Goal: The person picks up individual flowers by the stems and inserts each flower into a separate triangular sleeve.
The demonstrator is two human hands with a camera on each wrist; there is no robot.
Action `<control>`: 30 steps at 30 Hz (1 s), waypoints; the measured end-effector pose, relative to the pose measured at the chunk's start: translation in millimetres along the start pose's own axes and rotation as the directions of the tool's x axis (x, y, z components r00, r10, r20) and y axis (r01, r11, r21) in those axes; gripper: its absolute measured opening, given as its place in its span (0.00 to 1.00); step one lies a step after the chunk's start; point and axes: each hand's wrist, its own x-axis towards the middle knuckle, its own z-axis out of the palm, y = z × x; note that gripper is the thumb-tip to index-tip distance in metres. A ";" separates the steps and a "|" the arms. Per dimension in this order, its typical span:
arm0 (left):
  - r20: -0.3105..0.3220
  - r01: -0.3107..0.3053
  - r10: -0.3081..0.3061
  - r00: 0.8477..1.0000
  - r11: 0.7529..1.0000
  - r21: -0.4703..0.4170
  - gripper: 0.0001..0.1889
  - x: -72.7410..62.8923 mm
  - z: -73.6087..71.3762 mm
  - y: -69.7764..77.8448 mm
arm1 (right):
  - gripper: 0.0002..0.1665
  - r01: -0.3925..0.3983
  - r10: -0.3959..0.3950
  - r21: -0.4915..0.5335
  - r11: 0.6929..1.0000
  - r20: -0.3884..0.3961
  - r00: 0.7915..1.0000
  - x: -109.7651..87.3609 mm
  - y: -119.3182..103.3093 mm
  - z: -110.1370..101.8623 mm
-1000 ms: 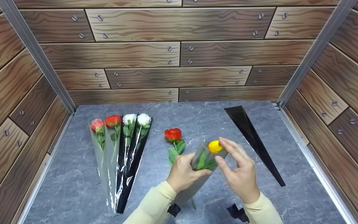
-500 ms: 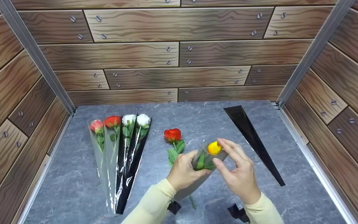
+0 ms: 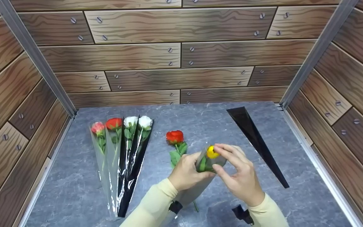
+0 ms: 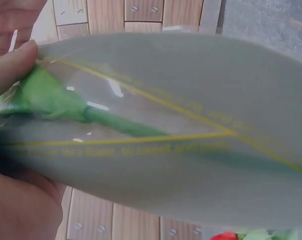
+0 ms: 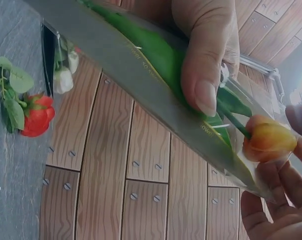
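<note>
My left hand [image 3: 186,173] grips a translucent grey flower sleeve [image 3: 197,187] around its upper part, with the thumb across the front. Inside lies a yellow tulip [image 3: 212,152], its bloom at the wide mouth; the right wrist view shows the bloom orange-yellow above green leaves. My right hand [image 3: 239,178] is at that mouth, fingertips touching the bloom and thumb held apart from them near the sleeve's edge. Yellow lines and print run along the sleeve [image 4: 155,175] in the left wrist view. Below the left hand, part of an unwrapped red rose's stem is hidden.
The red rose [image 3: 175,136] lies mid-table. To the left is a row of wrapped flowers: a pink one [image 3: 98,127], a red one [image 3: 114,123] and two white roses [image 3: 145,122]. A flat black sleeve [image 3: 254,142] lies on the right. Wood-patterned walls [image 3: 181,56] enclose the table.
My right hand has shifted slightly left and down, and the tulip's bloom has moved the same way within the sleeve's mouth. The left hand keeps its grip almost in place.
</note>
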 end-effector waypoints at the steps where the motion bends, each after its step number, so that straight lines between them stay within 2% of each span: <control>1: 0.007 -0.006 0.006 1.000 1.000 0.006 0.21 0.5 -0.5 0.6 | 0.33 -0.006 0.006 0.002 1.000 -0.003 1.000 0.0 0.8 -0.2; 7: 0.041 -0.049 0.047 0.998 0.997 0.055 0.22 2.3 -2.5 2.7 | 0.31 -0.057 0.055 -0.038 0.998 -0.052 0.997 1.3 2.7 -1.9; 10: 0.053 -0.059 0.056 0.997 0.996 0.063 0.22 3.0 -2.4 2.5 | 0.31 -0.072 0.069 -0.058 0.996 -0.053 0.996 1.5 1.9 -1.7; 15: 0.051 -0.049 0.049 0.997 0.999 -0.011 0.24 3.9 -0.9 2.2 | 0.32 -0.109 0.109 0.013 0.994 -0.071 0.991 0.0 0.6 0.8; 20: 0.027 -0.058 0.060 0.998 0.996 -0.066 0.24 5.7 0.2 3.2 | 0.32 -0.153 0.165 0.098 0.983 -0.125 0.978 -3.1 1.2 5.5; 24: 0.027 -0.057 0.059 0.998 0.995 -0.080 0.24 7.7 -0.1 4.1 | 0.32 -0.174 0.194 0.126 0.977 -0.167 0.967 -5.6 2.2 9.2; 30: 0.027 -0.029 0.034 0.999 0.989 -0.146 0.25 9.9 -2.9 3.8 | 0.30 -0.209 0.229 0.124 0.970 -0.175 0.958 -7.4 3.1 10.3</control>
